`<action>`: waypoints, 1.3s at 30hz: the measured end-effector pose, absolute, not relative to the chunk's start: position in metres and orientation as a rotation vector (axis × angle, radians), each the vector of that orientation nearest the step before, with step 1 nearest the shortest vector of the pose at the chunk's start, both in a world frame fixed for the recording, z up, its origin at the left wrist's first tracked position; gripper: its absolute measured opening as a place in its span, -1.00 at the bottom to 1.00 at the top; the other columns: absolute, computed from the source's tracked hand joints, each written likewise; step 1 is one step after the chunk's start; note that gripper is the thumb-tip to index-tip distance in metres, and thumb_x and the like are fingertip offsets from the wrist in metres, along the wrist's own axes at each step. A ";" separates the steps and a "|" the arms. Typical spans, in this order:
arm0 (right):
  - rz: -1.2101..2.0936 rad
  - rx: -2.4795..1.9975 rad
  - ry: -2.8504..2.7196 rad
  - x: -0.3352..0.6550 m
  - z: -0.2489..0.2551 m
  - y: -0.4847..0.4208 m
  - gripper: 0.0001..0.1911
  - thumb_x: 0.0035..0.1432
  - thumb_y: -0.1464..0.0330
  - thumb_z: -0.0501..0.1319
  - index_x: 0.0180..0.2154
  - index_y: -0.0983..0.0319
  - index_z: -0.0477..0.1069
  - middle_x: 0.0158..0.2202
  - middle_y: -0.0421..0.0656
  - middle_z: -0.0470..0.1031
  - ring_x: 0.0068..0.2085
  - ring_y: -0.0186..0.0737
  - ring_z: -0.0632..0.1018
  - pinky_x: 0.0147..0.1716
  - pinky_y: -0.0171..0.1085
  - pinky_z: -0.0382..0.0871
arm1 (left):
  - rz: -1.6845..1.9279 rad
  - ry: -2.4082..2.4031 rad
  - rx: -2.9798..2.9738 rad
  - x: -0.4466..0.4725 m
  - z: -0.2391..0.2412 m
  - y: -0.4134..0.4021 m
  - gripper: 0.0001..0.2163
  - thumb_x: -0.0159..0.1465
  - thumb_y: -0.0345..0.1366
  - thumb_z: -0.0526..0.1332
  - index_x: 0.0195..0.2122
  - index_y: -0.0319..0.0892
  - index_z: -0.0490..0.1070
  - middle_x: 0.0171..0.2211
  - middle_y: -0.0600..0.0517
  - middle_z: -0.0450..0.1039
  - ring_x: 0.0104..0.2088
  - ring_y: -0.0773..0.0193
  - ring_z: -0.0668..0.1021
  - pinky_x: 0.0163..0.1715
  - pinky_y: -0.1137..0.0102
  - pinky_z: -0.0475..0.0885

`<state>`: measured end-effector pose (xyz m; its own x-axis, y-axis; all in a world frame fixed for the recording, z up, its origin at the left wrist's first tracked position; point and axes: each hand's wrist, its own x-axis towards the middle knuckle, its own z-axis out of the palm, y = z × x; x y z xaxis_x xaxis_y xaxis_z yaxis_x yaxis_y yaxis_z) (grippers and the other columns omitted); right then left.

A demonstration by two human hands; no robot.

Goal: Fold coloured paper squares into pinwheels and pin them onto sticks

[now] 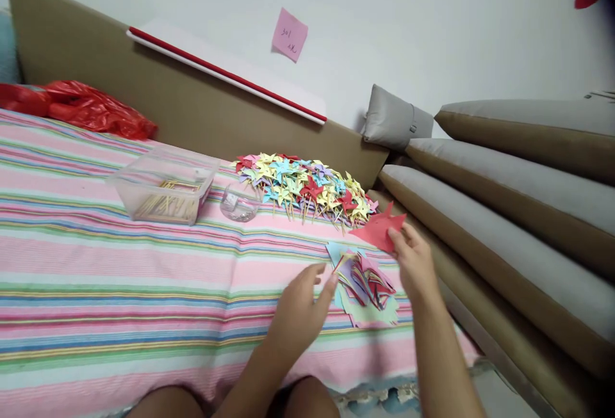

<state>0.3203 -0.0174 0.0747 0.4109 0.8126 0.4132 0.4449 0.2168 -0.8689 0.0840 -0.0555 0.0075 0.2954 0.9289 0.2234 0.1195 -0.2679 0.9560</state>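
Observation:
My right hand (414, 258) pinches a red cut paper piece (377, 231) by its right edge, lifted above the striped cloth. Just left of a pile of coloured cut papers (368, 280), my left hand (305, 309) hovers with thumb and fingers apart and nothing visible between them. The pile has light blue and green sheets at the bottom and curled, many-coloured sheets on top. Behind it lies a heap of small paper pinwheels (307, 184) on thin wooden sticks, in yellow, blue, red and purple.
A clear plastic box (163, 187) holding thin wooden sticks stands left of a round clear container (240, 205) with small metallic bits. A red plastic bag (96, 111) lies at the far left. Grey and brown cushions (504, 213) line the right side, beyond the striped cloth (144, 277).

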 end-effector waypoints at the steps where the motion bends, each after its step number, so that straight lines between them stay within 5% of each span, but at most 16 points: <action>1: 0.436 -1.342 -1.183 0.294 0.069 -0.017 -0.49 0.15 0.01 0.24 0.04 0.14 0.41 -0.06 -0.08 0.62 -0.16 -0.06 0.65 -0.20 -0.11 0.57 | 1.172 0.937 1.404 0.076 0.009 -0.049 -0.57 0.39 0.02 0.11 0.11 -0.15 0.44 0.13 -0.21 0.51 0.10 -0.04 0.56 0.09 0.13 0.41; 8: 1.222 -0.814 -1.087 0.152 0.054 -0.014 -0.57 0.12 0.16 0.41 0.00 0.15 0.50 -0.03 -0.11 0.63 -0.07 -0.15 0.64 -0.07 -0.22 0.54 | 1.361 0.706 0.665 0.007 0.023 -0.027 -0.45 0.34 0.17 0.11 0.02 -0.23 0.52 0.07 -0.24 0.56 0.07 -0.01 0.59 0.09 0.20 0.43; 15: 1.169 -0.931 -1.234 0.146 0.031 -0.008 -0.66 0.17 0.17 0.38 -0.05 0.15 0.58 -0.02 -0.10 0.65 -0.01 -0.06 0.63 0.00 -0.14 0.53 | 1.377 0.770 0.800 -0.002 0.023 -0.036 -0.58 0.20 -0.17 0.43 0.06 -0.19 0.53 -0.11 -0.12 0.64 -0.16 0.12 0.65 -0.12 0.33 0.51; 20: 1.115 -0.976 -1.228 0.140 0.027 -0.009 -0.61 0.16 0.18 0.38 0.03 0.10 0.57 0.07 -0.13 0.60 0.07 -0.02 0.60 -0.01 -0.13 0.55 | 1.404 0.987 0.900 0.005 0.016 -0.039 -0.72 0.16 -0.17 0.45 -0.19 -0.22 0.59 -0.28 -0.04 0.64 -0.28 0.22 0.61 -0.25 0.41 0.49; 24: 1.078 -0.999 -1.186 0.139 0.028 -0.017 -0.42 0.23 0.18 0.33 0.25 0.08 0.35 0.09 -0.08 0.58 0.07 -0.04 0.59 0.09 -0.07 0.48 | 1.492 1.097 0.846 0.006 0.014 -0.040 -0.74 0.14 -0.15 0.47 -0.28 -0.23 0.56 -0.40 0.03 0.60 -0.44 0.33 0.54 -0.44 0.48 0.40; 26: 1.028 -0.966 -1.208 0.140 0.028 -0.021 -0.47 0.31 0.21 0.25 0.27 0.01 0.27 0.16 -0.08 0.51 0.11 -0.07 0.56 0.13 -0.04 0.43 | 1.585 1.089 0.762 0.007 0.014 -0.039 -0.71 0.12 -0.16 0.48 -0.23 -0.23 0.55 -0.34 0.01 0.62 -0.35 0.29 0.58 -0.36 0.45 0.45; 30: 0.859 -0.885 -1.504 0.144 0.022 -0.029 -0.71 0.36 0.36 0.09 0.03 -0.01 0.44 0.33 -0.16 0.29 0.38 -0.07 0.24 0.25 -0.01 0.29 | 1.661 0.970 0.653 0.009 0.017 -0.036 -0.58 0.12 -0.20 0.48 -0.02 -0.24 0.53 -0.08 -0.12 0.62 0.02 0.05 0.59 0.03 0.25 0.46; 33: 0.730 -0.936 -1.727 0.147 0.018 -0.034 -0.75 0.31 0.40 0.13 -0.06 0.05 0.52 0.35 -0.12 0.23 0.46 -0.04 0.02 0.33 0.06 0.14 | 1.656 0.898 0.686 0.011 0.018 -0.037 -0.55 0.16 -0.18 0.45 0.04 -0.24 0.51 -0.05 -0.14 0.62 0.03 0.02 0.59 0.05 0.20 0.45; 39: 0.765 -1.042 -1.643 0.151 0.012 -0.035 -0.88 0.21 0.20 0.34 -0.23 0.04 0.63 0.35 -0.11 0.21 0.36 0.09 0.26 0.26 0.07 0.23 | 1.625 0.856 0.694 0.015 0.017 -0.040 -0.69 0.18 -0.22 0.44 -0.08 -0.20 0.55 -0.23 -0.02 0.64 -0.12 0.15 0.63 -0.05 0.32 0.48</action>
<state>0.1510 -0.0352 0.0120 -0.1251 0.9036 0.4096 0.2688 0.4283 -0.8627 0.0152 -0.0402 0.0173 -0.2104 0.9776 0.0020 -0.5511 -0.1203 0.8257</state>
